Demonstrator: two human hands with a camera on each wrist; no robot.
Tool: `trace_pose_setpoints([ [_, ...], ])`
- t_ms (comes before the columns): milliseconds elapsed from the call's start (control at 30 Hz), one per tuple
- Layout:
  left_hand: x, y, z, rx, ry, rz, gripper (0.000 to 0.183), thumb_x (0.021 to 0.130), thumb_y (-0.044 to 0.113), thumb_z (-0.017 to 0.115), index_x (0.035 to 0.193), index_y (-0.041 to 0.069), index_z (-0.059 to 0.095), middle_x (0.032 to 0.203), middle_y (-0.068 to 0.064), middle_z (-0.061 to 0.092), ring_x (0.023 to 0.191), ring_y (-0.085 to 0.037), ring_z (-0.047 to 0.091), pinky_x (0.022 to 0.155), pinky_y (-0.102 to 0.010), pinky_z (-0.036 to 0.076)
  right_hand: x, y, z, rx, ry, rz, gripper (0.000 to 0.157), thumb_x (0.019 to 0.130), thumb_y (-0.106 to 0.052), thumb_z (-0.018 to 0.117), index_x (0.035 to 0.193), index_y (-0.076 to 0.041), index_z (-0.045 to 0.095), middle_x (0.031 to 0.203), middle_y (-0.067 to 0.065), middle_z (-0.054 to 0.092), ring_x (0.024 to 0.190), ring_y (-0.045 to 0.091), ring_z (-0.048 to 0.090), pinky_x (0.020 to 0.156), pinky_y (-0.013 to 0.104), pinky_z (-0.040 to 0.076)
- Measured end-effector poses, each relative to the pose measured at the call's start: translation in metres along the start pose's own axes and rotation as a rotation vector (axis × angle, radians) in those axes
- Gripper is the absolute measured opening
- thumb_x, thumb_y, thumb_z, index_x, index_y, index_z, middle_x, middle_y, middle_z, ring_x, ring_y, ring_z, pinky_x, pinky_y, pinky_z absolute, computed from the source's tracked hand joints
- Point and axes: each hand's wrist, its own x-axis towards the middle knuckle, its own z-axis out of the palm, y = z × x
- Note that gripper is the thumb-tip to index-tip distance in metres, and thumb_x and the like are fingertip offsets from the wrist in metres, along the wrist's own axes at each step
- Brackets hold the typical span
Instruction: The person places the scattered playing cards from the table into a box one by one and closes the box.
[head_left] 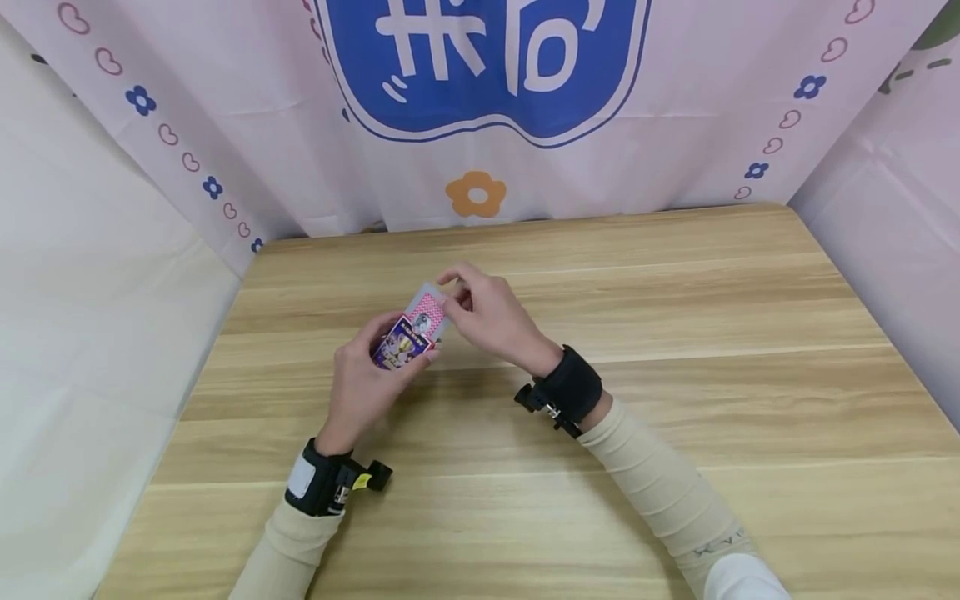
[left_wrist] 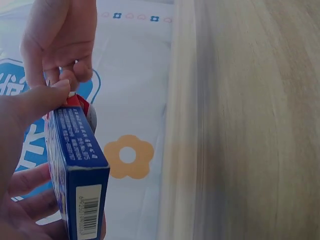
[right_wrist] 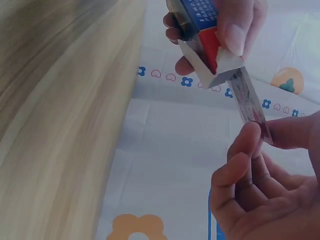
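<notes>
My left hand (head_left: 365, 379) grips a small blue playing card box (head_left: 402, 343) with a picture on its front and a barcode on its end. The box is tilted, and its white-lined flap (right_wrist: 200, 65) stands open. A playing card (head_left: 428, 312) with a pink patterned back sticks partway out of the open end. Between thumb and index finger, my right hand (head_left: 491, 317) pinches the outer edge of that card. In the right wrist view the card bridges the box mouth and my fingertips. What else lies inside the box is hidden.
Beneath both hands spreads a wood-grain table (head_left: 600, 467). A white cloth backdrop (head_left: 262, 150) with a blue emblem and an orange flower hangs along its far edge, with pale cloth at both sides. Each wrist wears a black strap (head_left: 572, 385) with a small camera.
</notes>
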Motion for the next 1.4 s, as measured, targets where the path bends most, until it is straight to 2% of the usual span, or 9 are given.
trace_pose_setpoints([
  [100,0.000,-0.001,0.000,-0.006,0.012,0.006,0.065,0.069,0.040,0.082,0.123,0.012,0.058,0.106,-0.011,0.066,0.084,-0.020,0.059,0.065,-0.043,0.050,0.001,0.000,0.001,-0.022,0.055,-0.070,0.013,0.090,-0.006,0.061,0.102,-0.002,0.062,0.080,0.005,0.065,0.066,0.009,0.056,0.057,0.025,0.051],
  [233,0.000,-0.003,0.001,-0.009,0.014,0.014,0.064,0.069,0.039,0.082,0.122,0.012,0.058,0.107,-0.011,0.066,0.085,-0.020,0.059,0.065,-0.043,0.050,0.001,0.000,0.005,-0.044,0.053,-0.105,0.008,0.087,-0.003,0.064,0.095,-0.003,0.063,0.078,0.002,0.063,0.066,0.008,0.055,0.058,0.024,0.051],
  [333,-0.001,-0.004,0.002,-0.010,0.019,0.019,0.064,0.069,0.038,0.082,0.122,0.012,0.058,0.107,-0.011,0.066,0.086,-0.019,0.059,0.065,-0.042,0.050,0.000,-0.001,0.011,-0.039,0.022,-0.102,0.008,0.085,-0.002,0.066,0.094,-0.003,0.064,0.077,0.002,0.064,0.066,0.007,0.056,0.059,0.023,0.052],
  [533,-0.001,-0.003,0.002,-0.004,0.020,0.019,0.062,0.070,0.037,0.082,0.122,0.014,0.058,0.107,-0.012,0.067,0.086,-0.020,0.060,0.065,-0.042,0.052,-0.001,-0.003,0.016,-0.087,-0.124,-0.094,0.009,0.087,-0.008,0.064,0.094,-0.007,0.070,0.079,-0.001,0.065,0.066,0.005,0.055,0.057,0.021,0.049],
  [800,0.001,-0.004,0.001,0.007,0.045,0.007,0.063,0.069,0.039,0.082,0.121,0.014,0.059,0.105,-0.011,0.068,0.084,-0.018,0.060,0.061,-0.040,0.051,-0.002,-0.004,0.008,-0.130,-0.128,-0.121,0.010,0.086,-0.011,0.066,0.091,-0.010,0.075,0.080,-0.003,0.065,0.069,0.006,0.055,0.059,0.022,0.048],
  [1133,-0.001,-0.006,0.008,-0.051,0.087,-0.044,0.058,0.071,0.035,0.081,0.119,0.010,0.060,0.106,-0.011,0.068,0.090,-0.017,0.062,0.070,-0.044,0.052,-0.008,-0.007,0.014,-0.329,-0.133,-0.295,0.013,0.089,-0.018,0.063,0.091,-0.010,0.074,0.080,-0.002,0.058,0.064,0.008,0.049,0.054,0.022,0.044],
  [1267,0.004,-0.001,0.011,-0.086,0.130,-0.098,0.059,0.073,0.038,0.079,0.122,0.013,0.058,0.108,-0.009,0.067,0.091,-0.015,0.061,0.072,-0.044,0.051,-0.007,-0.012,0.006,-0.375,-0.140,-0.256,0.023,0.092,-0.024,0.060,0.105,-0.009,0.071,0.090,0.001,0.058,0.066,0.007,0.050,0.056,0.022,0.045],
  [1333,0.011,0.010,0.011,-0.123,0.161,-0.121,0.061,0.074,0.038,0.079,0.125,0.015,0.056,0.111,-0.007,0.066,0.092,-0.015,0.060,0.073,-0.044,0.050,-0.006,-0.018,-0.001,-0.355,-0.084,-0.215,0.030,0.092,-0.027,0.061,0.113,-0.006,0.067,0.096,0.005,0.057,0.070,0.009,0.052,0.058,0.023,0.047],
  [1400,0.022,0.029,0.012,-0.176,0.193,-0.143,0.060,0.076,0.037,0.077,0.127,0.016,0.053,0.113,-0.007,0.065,0.093,-0.015,0.060,0.075,-0.042,0.049,-0.007,-0.025,-0.007,-0.275,0.016,-0.147,0.038,0.093,-0.028,0.060,0.119,-0.001,0.058,0.103,0.009,0.055,0.074,0.011,0.055,0.061,0.025,0.050],
])
